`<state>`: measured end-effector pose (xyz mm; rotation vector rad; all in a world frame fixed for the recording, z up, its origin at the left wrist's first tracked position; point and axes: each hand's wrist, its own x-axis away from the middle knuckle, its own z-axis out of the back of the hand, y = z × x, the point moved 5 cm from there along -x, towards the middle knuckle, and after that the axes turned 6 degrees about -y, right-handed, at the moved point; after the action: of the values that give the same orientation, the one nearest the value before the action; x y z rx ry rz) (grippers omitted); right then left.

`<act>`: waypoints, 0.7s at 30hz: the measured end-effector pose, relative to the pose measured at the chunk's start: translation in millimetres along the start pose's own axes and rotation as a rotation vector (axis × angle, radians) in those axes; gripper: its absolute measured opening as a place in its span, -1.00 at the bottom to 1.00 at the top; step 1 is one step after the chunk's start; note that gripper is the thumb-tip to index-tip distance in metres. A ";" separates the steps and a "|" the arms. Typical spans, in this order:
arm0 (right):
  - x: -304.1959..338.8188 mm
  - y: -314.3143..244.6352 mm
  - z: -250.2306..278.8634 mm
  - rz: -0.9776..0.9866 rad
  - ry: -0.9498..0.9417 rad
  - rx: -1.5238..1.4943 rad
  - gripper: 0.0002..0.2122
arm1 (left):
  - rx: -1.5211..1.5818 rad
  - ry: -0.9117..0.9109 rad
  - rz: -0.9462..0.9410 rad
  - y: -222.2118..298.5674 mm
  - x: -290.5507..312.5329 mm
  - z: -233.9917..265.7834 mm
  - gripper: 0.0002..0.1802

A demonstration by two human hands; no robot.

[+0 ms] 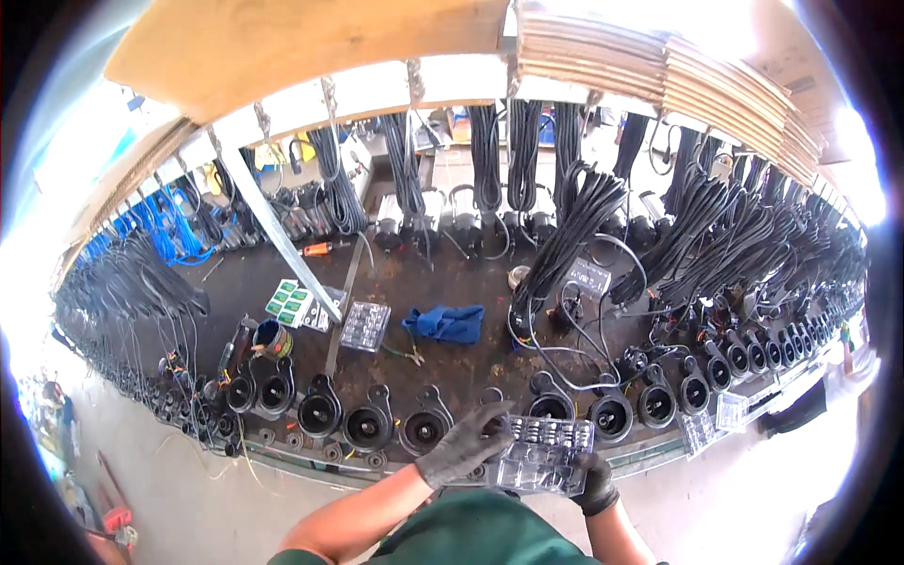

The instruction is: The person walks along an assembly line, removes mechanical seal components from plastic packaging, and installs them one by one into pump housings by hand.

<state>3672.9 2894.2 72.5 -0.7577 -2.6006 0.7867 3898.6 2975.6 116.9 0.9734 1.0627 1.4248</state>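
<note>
The right hand (595, 484) is closed on the right side of one clear tray (535, 478), at the bench's (443, 273) near edge. The left hand (461, 452) is half curled at its left side; whether it grips anything cannot be told. One blue cloth (447, 324) and one pair of pliers (414, 357) lie beyond.

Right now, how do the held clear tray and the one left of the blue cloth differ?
The held tray is raised in the right hand; the other tray lies on the benchtop. The held tray looks larger in view, the other tray smaller. Both are clear, compartmented.
</note>
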 end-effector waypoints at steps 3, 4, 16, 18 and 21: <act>3.9 1.5 3.4 -0.009 0.016 -0.046 -0.16 | -0.217 -0.059 -0.132 0.1 -6.0 -17.5 -0.41; 5.4 2.6 8.1 -0.010 0.004 -0.059 -0.16 | -0.209 -0.062 -0.125 1.7 -5.8 -16.9 -0.41; 9.4 20.7 13.9 0.208 -0.150 -0.315 -0.07 | -0.134 -0.146 0.002 24.4 -20.3 -29.4 -0.36; 10.5 29.8 17.8 0.249 -0.128 -0.275 -0.04 | -0.181 -0.158 -0.004 26.1 -20.5 -30.0 -0.36; 13.8 38.1 25.1 0.251 -0.129 -0.267 -0.05 | -0.328 -0.182 0.013 24.9 -17.8 -31.2 -0.34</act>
<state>3665.8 2918.5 32.2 -1.1635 -2.7969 0.5749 3864.0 2953.7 132.1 0.8524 0.6648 1.4354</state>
